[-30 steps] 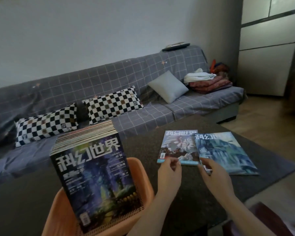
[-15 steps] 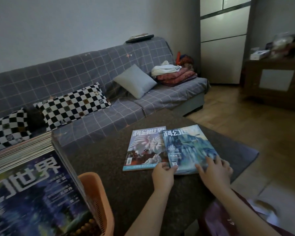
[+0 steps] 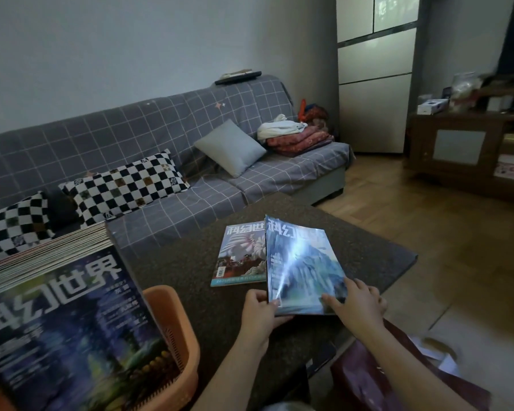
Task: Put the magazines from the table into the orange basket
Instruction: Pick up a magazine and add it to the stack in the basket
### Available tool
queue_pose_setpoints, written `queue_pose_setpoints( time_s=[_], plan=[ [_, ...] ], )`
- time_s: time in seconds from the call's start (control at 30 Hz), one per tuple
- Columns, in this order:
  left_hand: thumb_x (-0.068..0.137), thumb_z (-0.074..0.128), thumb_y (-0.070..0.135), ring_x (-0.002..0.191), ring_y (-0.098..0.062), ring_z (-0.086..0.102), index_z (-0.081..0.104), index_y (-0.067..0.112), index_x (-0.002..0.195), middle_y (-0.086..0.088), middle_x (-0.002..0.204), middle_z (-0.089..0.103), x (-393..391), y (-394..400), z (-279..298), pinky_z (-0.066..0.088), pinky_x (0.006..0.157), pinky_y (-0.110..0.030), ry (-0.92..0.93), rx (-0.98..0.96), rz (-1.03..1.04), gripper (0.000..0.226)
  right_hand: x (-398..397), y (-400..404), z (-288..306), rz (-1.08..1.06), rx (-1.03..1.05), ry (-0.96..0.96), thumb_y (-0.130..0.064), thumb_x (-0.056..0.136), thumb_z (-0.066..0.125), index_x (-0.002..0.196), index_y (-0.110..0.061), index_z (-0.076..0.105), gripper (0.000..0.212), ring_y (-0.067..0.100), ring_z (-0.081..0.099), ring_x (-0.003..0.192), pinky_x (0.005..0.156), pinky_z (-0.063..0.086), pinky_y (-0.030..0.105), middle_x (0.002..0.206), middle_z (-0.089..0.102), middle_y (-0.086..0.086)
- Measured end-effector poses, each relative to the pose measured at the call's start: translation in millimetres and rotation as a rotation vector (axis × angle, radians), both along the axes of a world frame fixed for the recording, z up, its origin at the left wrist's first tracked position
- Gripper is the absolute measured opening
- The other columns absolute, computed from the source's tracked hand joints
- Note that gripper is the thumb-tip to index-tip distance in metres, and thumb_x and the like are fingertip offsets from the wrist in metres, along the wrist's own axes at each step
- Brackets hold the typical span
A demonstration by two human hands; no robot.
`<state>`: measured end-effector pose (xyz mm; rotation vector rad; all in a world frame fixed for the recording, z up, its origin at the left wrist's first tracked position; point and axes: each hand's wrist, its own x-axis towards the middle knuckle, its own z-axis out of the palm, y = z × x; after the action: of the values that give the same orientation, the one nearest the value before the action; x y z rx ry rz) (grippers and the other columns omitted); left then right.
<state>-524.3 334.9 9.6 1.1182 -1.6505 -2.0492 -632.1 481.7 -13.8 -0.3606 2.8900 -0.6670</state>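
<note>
My left hand: fingers curled round the near left corner of the glossy blue-green mountain-cover magazine, thumb on top.
My right hand: fingers spread flat on the same magazine's near right corner, pressing on the cover.
Blue-green magazine: left edge tilted up off the dark speckled stone table, overlapping the white-and-teal creature-cover magazine, which lies flat beside it.
Orange plastic slatted basket: at the table's near left, holding a thick upright stack of magazines with a dark blue cover in front.
Behind: grey checked sofa with chequered cushions.
</note>
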Motion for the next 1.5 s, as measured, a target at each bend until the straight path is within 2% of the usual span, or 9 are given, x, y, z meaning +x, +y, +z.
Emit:
queue_pose_setpoints(
  time_s=[0.23,0.47,0.67,0.9,1.03,1.17,1.3,1.4,1.5],
  plan=[
    [0.094,0.051,-0.001,0.082,-0.022,0.074,0.049,0.009,0.105,-0.014,0.104,0.067,85.7,-5.3,26.7,0.06,0.064,-0.033,0.174,-0.039,0.014,0.015,35.6,-2.8,23.4,-0.006,-0.783,-0.342,-0.043,0.08,0.068,0.132,-0.015,0.044,0.063,0.02,0.06,0.102,0.081,0.05,0.034,0.122,0.058,0.003],
    [0.094,0.053,-0.001,0.075,-0.021,0.074,0.05,0.008,0.097,-0.008,0.086,0.073,155.0,-35.0,60.7,0.057,0.057,-0.03,0.312,-0.207,0.109,0.01,78.4,-33.6,68.8,0.17,-1.13,-0.502,-0.023,0.092,0.058,0.103,-0.025,0.056,0.012,0.025,0.065,0.094,0.082,0.054,0.048,0.107,0.064,0.004],
    [0.093,0.057,0.001,0.085,-0.011,0.07,0.057,0.031,0.11,0.009,0.092,0.073,220.1,-68.2,81.0,0.055,0.066,-0.025,0.362,-0.335,0.134,0.035,127.4,-77.3,93.8,0.348,-1.27,-0.621,-0.011,0.091,0.056,0.109,-0.018,0.054,0.02,0.025,0.069,0.088,0.067,0.055,0.039,0.102,0.069,0.008],
    [0.09,0.062,0.011,0.097,-0.023,0.071,0.058,0.031,0.12,0.001,0.107,0.073,280.9,-108.3,87.3,0.06,0.07,-0.042,0.452,-0.257,0.282,0.037,178.0,-127.2,88.5,0.528,-1.195,-0.665,-0.01,0.091,0.056,0.11,-0.016,0.055,0.02,0.025,0.069,0.087,0.074,0.055,0.043,0.098,0.071,0.007],
    [0.09,0.062,0.019,0.088,-0.018,0.074,0.06,0.038,0.117,0.005,0.101,0.075,300.4,-125.6,83.2,0.06,0.06,-0.035,0.413,-0.323,0.438,0.033,200.8,-155.7,81.8,0.596,-1.102,-0.627,-0.014,0.09,0.06,0.1,-0.025,0.057,0.016,0.016,0.071,0.082,0.066,0.056,0.032,0.09,0.073,-0.004],
    [0.09,0.064,0.019,0.082,-0.008,0.073,0.064,0.046,0.105,0.013,0.095,0.075,309.5,-133.8,73.5,0.057,0.054,-0.021,0.332,-0.471,0.565,0.03,205.5,-183.8,72.9,0.622,-0.963,-0.509,-0.017,0.089,0.06,0.109,-0.026,0.056,0.022,0.013,0.068,0.091,0.079,0.055,0.039,0.101,0.07,-0.006],
    [0.088,0.067,0.019,0.095,-0.012,0.067,0.065,0.04,0.102,0.009,0.107,0.068,310.4,-146.4,57.3,0.06,0.07,-0.031,0.181,-0.551,0.628,0.025,206.6,-198.9,62.4,0.65,-0.781,-0.285,-0.021,0.087,0.064,0.119,-0.045,0.046,0.043,-0.004,0.056,0.09,0.066,0.044,0.012,0.099,0.06,-0.026],
    [0.085,0.071,0.019,0.084,-0.003,0.066,0.065,0.04,0.093,0.016,0.095,0.068,307.6,-148.9,50.0,0.056,0.056,-0.018,0.106,-0.565,0.683,0.023,207.8,-202.9,57.9,0.63,-0.689,-0.16,-0.02,0.086,0.066,0.132,-0.042,0.041,0.057,-0.011,0.048,0.077,0.057,0.039,0.005,0.093,0.052,-0.027],
    [0.081,0.075,0.021,0.081,-0.004,0.065,0.065,0.039,0.088,0.015,0.086,0.069,304.4,-148.2,43.8,0.056,0.063,-0.027,-0.023,-0.649,0.733,0.021,210.9,-202.6,55.6,0.622,-0.638,-0.065,-0.017,0.085,0.066,0.137,-0.04,0.035,0.065,-0.019,0.044,0.065,0.049,0.04,0.002,0.086,0.049,-0.031]
  ],
)
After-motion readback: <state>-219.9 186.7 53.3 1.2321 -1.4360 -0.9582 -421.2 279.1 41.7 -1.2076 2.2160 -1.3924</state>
